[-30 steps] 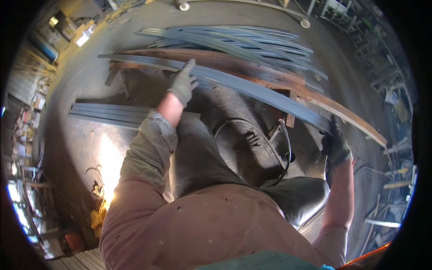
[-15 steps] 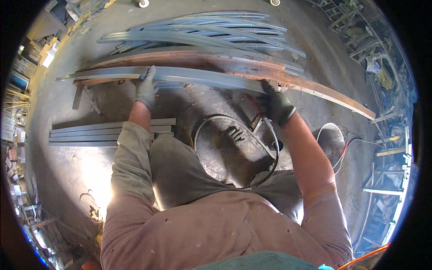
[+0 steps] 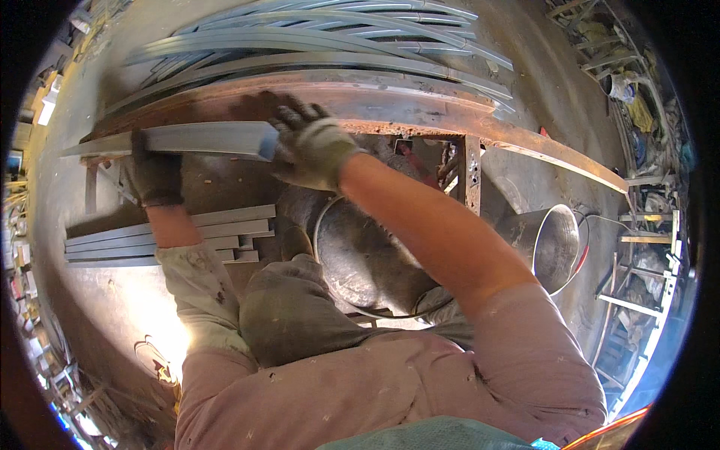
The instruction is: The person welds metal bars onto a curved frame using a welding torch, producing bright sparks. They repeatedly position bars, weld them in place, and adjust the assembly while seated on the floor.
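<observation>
A straight grey metal tube [image 3: 210, 141] lies along the near edge of a rusty steel beam [image 3: 360, 96]. My left hand [image 3: 156, 174], in a dark work glove, is wrapped round the tube toward its left part. At the tube's right end is my right hand [image 3: 315, 146], also gloved, its fingers spread and pointing up and left. Its palm side is against or just beside that end; the exact contact is hidden.
Beyond the beam lie many long curved grey tubes [image 3: 300, 60]. Short straight tubes [image 3: 169, 236] are stacked on the floor at left. A hose [image 3: 319, 247] loops near my knees. A metal cylinder [image 3: 555, 247] stands right of a rusty upright [image 3: 472, 176]. Racks [image 3: 637, 300] line the right.
The tube has slid left along the beam. My left hand went left with it. My right hand swung left from farther right and its fingers spread at the tube's end.
</observation>
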`<state>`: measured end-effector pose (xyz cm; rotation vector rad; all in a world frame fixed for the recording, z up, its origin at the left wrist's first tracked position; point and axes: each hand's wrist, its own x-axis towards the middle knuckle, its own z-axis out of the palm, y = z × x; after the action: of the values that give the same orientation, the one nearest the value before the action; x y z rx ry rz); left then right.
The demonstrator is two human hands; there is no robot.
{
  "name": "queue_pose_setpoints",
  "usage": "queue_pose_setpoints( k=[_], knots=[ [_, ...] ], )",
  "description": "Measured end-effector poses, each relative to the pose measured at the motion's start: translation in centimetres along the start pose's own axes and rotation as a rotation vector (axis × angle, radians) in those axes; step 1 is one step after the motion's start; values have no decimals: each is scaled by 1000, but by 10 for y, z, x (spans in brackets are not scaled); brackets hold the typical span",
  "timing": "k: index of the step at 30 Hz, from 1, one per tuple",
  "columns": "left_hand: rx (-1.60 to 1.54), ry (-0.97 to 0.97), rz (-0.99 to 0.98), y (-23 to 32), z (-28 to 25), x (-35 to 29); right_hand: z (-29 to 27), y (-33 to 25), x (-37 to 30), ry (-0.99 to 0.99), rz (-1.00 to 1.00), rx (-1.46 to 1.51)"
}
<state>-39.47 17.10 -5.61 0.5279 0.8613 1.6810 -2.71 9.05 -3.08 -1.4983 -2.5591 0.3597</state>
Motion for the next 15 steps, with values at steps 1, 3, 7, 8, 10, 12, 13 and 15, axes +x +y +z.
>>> queue_pose_setpoints(
  k=[1, 3, 7, 8, 10, 12, 13, 15],
  knots=[
    [-2, -38, -33, 7, -5, 11, 4, -6, 22, -55, 37, -43],
    [0, -64, -93, 6, -19, 29, 14, -7, 53, -105, 75, -102],
    [192, -141, -163, 3, -56, 68, 41, 49, 24, 94, -22, -136],
    [276, -73, -167, -2, -64, 72, 44, 73, -2, 126, -31, -210],
    [390, -171, -162, -8, -71, 74, 25, 149, -93, -340, 270, -161],
    [496, -150, -140, -13, -66, 66, -24, 229, -205, -244, 536, -129],
    [547, -136, -127, -15, -58, 59, -58, 268, -263, -77, 710, -158],
    [582, -108, -136, -21, -36, 44, -114, 319, -381, -2, 1178, -242]
  ],
)
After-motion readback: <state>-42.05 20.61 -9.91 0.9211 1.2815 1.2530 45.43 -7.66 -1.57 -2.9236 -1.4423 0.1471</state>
